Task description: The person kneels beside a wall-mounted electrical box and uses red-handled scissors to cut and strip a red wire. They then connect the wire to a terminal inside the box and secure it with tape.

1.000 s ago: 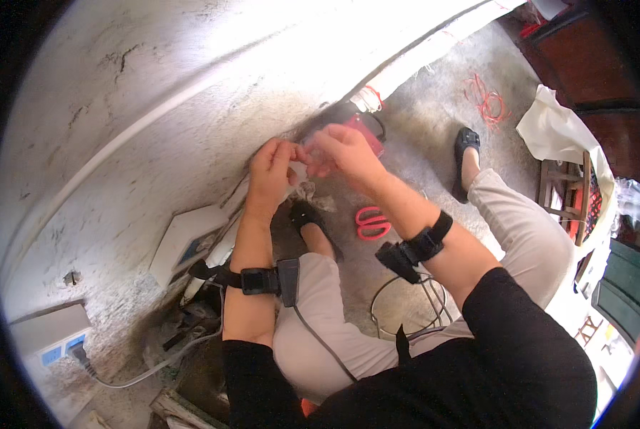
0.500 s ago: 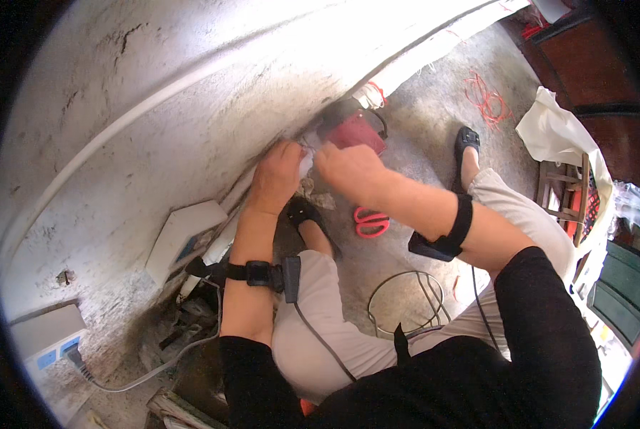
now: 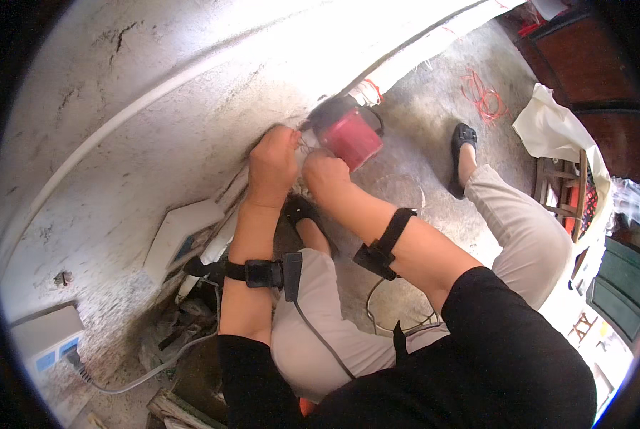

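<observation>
Close to the wall, my left hand [image 3: 275, 156] is closed, its fingers pinched around a thin grey strand [image 3: 304, 146]. My right hand [image 3: 325, 174] is closed just beside it, knuckles up, at the other end of that strand. Whether the strand is wire or string I cannot tell, and the right fingertips are hidden. Just beyond my right hand stands a red boxy object [image 3: 352, 139] with a dark part against the wall. Dark straps with small devices sit on both my forearms.
A round metal wire frame [image 3: 377, 314] lies on the floor near my knees. Red string [image 3: 484, 96] is heaped at the far right, near a wooden stool [image 3: 567, 186]. On the left wall are a pale box [image 3: 180, 236] and a power socket with a plugged-in cord [image 3: 69, 350].
My right hand has come down and left, closer to my left hand, with its forearm swung inward. The red-handled scissors on the floor are now hidden behind that arm.
</observation>
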The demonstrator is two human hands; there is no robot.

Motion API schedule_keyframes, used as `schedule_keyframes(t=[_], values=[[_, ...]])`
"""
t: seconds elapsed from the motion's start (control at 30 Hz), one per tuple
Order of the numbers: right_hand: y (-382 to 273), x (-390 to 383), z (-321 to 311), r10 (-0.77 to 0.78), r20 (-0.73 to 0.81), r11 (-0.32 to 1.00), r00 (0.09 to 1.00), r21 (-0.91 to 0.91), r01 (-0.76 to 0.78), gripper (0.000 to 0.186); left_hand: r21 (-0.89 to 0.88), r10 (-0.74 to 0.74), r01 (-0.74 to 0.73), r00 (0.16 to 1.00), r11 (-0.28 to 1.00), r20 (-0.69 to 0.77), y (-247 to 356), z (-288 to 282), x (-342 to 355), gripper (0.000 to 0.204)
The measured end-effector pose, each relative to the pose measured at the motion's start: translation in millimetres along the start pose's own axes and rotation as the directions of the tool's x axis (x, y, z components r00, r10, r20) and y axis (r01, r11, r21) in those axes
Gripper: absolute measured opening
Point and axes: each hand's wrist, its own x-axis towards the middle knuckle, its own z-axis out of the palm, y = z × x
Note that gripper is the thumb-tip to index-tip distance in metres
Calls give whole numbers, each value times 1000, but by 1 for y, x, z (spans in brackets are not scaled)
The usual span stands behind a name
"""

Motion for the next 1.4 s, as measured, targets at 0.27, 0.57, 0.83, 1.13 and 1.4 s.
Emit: schedule_keyframes(t=[0.27,0.57,0.83,1.13,1.4], values=[[7,-8,11,81,-249,922,965,386,22,5,-84,-186,188,982,979,27,9,-5,1,17],[7,-9,-27,442,-336,343,832,920,190,13,-214,109,-25,914,977,391,34,-14,15,13],[18,-15,-36,524,-175,471,834,875,-113,20,-210,-308,458,810,864,499,3,-2,-2,36],[17,-7,-57,478,287,-232,831,953,-195,21,7,-87,92,903,996,420,-6,19,-8,30],[30,-8,-67,327,482,-563,813,790,-242,26,-234,-72,152,946,960,316,-13,21,-14,16]])
